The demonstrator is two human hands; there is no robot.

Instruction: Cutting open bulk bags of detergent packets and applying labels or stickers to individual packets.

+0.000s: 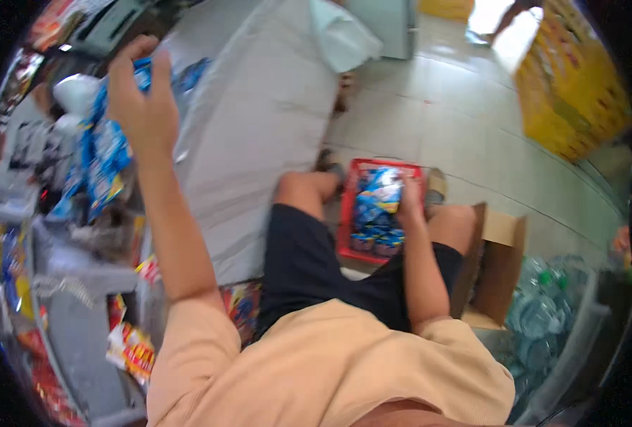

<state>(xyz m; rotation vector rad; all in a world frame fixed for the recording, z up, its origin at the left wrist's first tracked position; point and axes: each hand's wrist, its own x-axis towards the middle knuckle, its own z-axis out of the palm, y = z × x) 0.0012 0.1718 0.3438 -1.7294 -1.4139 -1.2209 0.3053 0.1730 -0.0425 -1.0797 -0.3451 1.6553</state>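
Note:
My left hand (147, 107) is raised at the upper left, its thumb and fingers apart around a bit of blue packaging (143, 73). Blur hides whether the fingers grip it. Beside that wrist, shiny blue packets (107, 144) hang down in a bunch. Low between my knees sits a red plastic basket (343, 227), with several blue packets (377, 227) inside. My right hand (411, 200) reaches into the basket's right side, closed on the edge of a glossy blue packet (382, 187).
A white-covered surface (257, 117) runs along my left. To my right stand an open cardboard box (503, 267) and clear plastic bottles (540, 315). Yellow crates or cartons (572, 91) are stacked at the upper right. Red and yellow packets (134, 352) lie at lower left. Pale tiles (428, 107) cover the floor.

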